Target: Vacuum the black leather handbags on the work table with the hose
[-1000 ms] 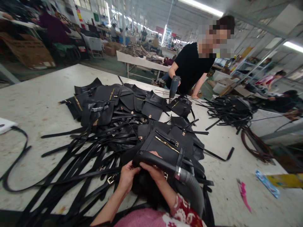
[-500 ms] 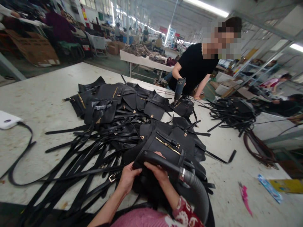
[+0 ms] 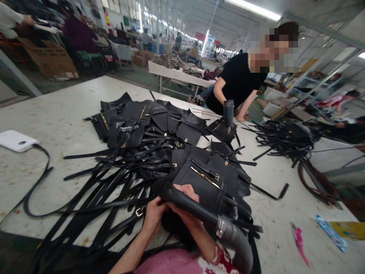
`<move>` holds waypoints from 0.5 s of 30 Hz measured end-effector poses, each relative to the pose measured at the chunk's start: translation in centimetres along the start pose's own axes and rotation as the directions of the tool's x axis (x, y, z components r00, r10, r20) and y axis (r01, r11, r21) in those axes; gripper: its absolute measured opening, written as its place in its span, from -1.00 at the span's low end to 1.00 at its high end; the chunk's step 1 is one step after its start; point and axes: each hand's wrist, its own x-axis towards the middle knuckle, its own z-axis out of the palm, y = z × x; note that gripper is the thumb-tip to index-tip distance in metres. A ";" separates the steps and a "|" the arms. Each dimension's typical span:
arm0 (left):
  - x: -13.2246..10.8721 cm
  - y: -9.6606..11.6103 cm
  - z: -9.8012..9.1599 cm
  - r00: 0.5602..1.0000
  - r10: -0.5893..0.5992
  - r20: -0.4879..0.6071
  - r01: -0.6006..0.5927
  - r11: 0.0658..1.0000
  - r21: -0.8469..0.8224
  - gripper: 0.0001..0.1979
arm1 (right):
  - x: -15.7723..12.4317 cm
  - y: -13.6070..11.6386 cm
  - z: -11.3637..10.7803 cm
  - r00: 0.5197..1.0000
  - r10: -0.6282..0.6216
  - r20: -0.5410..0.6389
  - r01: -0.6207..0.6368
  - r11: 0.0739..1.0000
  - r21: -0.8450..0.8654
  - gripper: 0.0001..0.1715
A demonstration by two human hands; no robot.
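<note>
A black leather-like bag (image 3: 185, 176) with a gold zipper and buckle lies in front of me, over other black bags. My left hand (image 3: 154, 215) pinches its near edge between thumb and fingers. Close beside it, my right hand (image 3: 186, 192) is closed at the same edge, its fingers curled; what lies inside the grip is partly hidden. A black tube (image 3: 189, 205), clamped to a grey corrugated hose (image 3: 235, 238), crosses in front of my right hand and covers part of it. Black straps (image 3: 114, 190) with metal buckles spread to the left.
More black bags (image 3: 128, 121) lie further back on the white table (image 3: 82, 99). A co-worker (image 3: 239, 82) across it holds a dark tool (image 3: 228, 114) over a bag. A white power bank (image 3: 18, 140) with cable sits left; pink-handled snips (image 3: 299, 241) lie right.
My hands have come closer together at the bag's edge, and the tube's tip sits lower. The co-worker's tool has become more upright. The view has shifted slightly.
</note>
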 end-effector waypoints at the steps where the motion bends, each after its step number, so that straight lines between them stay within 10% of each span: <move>1: -0.2 0.4 0.1 1.000 -0.011 0.012 0.011 1.000 -0.013 -0.75 | -0.1 -0.2 -0.4 1.000 -0.006 0.009 0.006 1.000 -0.005 -0.57; 9: -0.6 0.6 -0.3 0.995 0.093 0.033 -0.095 0.992 0.084 -0.80 | -0.4 0.4 0.7 0.998 -0.047 -0.033 0.047 0.999 0.016 -0.55; 15: -1.3 1.8 -0.2 0.992 -0.060 0.113 0.058 0.998 0.017 -0.80 | 0.3 1.2 -1.0 0.982 0.099 -0.162 -0.100 0.995 0.005 -0.57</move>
